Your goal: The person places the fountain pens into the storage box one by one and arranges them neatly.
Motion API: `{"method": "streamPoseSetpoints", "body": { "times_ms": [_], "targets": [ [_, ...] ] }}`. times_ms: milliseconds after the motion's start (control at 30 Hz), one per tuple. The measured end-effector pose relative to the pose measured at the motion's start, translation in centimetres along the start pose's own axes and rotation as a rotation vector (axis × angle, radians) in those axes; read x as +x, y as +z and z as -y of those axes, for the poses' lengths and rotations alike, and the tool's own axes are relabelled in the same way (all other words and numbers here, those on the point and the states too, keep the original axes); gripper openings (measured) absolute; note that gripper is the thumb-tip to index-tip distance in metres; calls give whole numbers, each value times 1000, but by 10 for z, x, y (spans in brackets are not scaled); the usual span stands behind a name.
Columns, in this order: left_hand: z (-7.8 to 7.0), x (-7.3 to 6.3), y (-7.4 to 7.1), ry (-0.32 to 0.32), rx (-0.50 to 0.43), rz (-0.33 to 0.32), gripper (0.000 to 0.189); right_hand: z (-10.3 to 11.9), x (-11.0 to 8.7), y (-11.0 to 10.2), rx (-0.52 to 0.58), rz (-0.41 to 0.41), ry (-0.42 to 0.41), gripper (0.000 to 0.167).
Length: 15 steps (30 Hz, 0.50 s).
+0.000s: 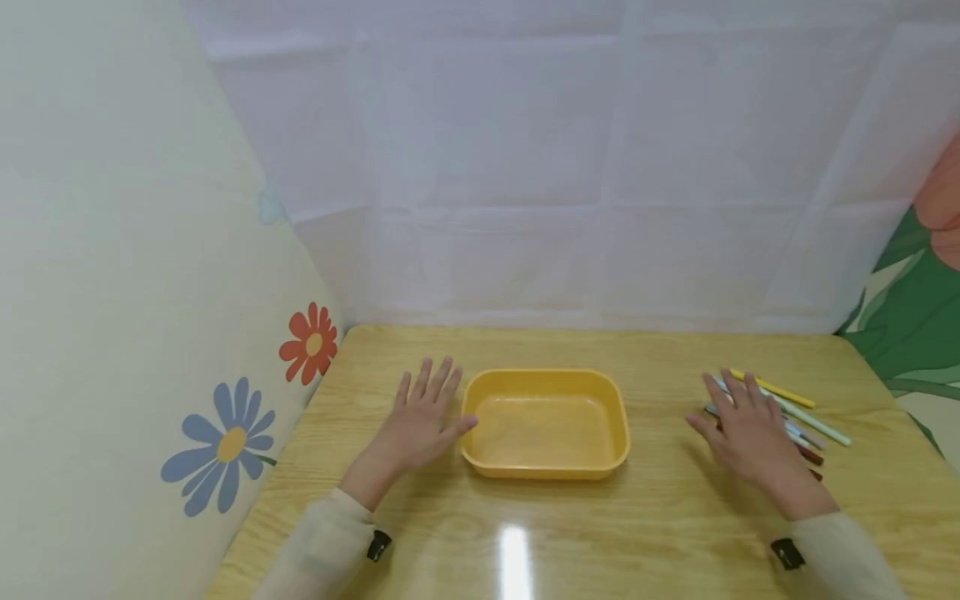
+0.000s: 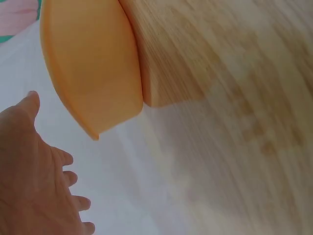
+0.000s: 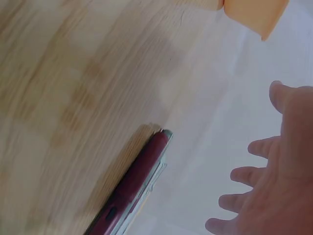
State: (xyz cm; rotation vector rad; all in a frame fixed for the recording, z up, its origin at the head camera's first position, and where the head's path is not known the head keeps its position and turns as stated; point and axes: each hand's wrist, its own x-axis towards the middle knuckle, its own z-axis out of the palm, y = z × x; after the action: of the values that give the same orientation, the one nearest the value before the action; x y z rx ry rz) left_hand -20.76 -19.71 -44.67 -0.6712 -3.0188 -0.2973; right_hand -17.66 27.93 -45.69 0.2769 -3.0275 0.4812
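Note:
A shallow yellow plastic tray [image 1: 543, 471] with rounded corners stands on the wooden table between the two hands. Left of it, my left hand [image 1: 423, 425] is spread with straight fingers, its thumb overlapping the tray's left rim in the head view. In the left wrist view the tray's side wall [image 2: 93, 63] rises beside that hand [image 2: 39, 176]. Fingers spread, my right hand [image 1: 750, 437] hovers over a loose bunch of pens, partly covering them. A yellow pen [image 1: 776, 388], a pale green pen [image 1: 817, 422] and a dark red pen [image 3: 142, 166] show among them. Neither hand holds anything.
The wooden table [image 1: 645, 533] reaches back to a white cloth [image 1: 525, 167] hanging behind it. A wall with painted flowers [image 1: 232, 446] borders the left side, and a green leaf print [image 1: 922, 325] the right. Black clips [image 1: 379, 545] sit at the sleeve cuffs.

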Motion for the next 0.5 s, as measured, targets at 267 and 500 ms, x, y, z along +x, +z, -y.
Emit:
{"method": "streamPoseSetpoints", "body": {
  "times_ms": [267, 500],
  "targets": [
    [-14, 0, 2, 41, -10, 77, 89, -12, -11, -2, -28, -34, -33, 74],
    [-21, 0, 4, 53, 2, 99, 91, -24, -16, 0, -38, -42, -34, 71]
  ]
}}
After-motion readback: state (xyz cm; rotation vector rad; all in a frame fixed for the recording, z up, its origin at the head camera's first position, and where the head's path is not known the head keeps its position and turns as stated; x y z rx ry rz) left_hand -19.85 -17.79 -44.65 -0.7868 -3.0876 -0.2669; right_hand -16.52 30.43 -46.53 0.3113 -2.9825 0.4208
